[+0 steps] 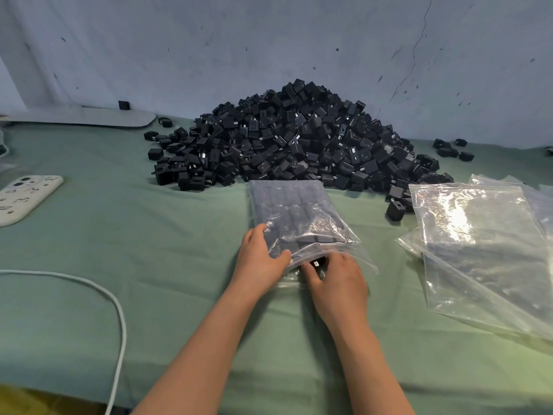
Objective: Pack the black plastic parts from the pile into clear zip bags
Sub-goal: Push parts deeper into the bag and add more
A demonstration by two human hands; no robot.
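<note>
Black plastic parts [299, 139] sit heaped against the back wall [269, 40], centre of the green-covered table [179, 265], and the heap's front edge touches the far end of the zip bag [293, 211]. That bag lies flat just ahead of both hands, mouth toward the person, with rows of parts packed inside.

Room to work: bare green cloth opens wide to the left of the bag and along the near edge. On the right the gap is narrower, closed off by a loose stack of empty bags [484, 241] fanning out to the frame's right edge. A few stray parts [452, 149] lie apart at far right, near the wall. On the left, a white cable [116, 310] loops across the cloth to the near edge, and a white phone case [27, 196] lies at the left border, both well clear of the hands.

Now the hands. The left hand [260, 259] enters from the bottom of the frame, forearm angled right, fingers curled over the bag's near left corner and thumb on top of the plastic, gripping it. The right hand [338, 283] is palm down at the mouth, thumb and fingers pinched on a single black part [317, 262] right at the opening.
</note>
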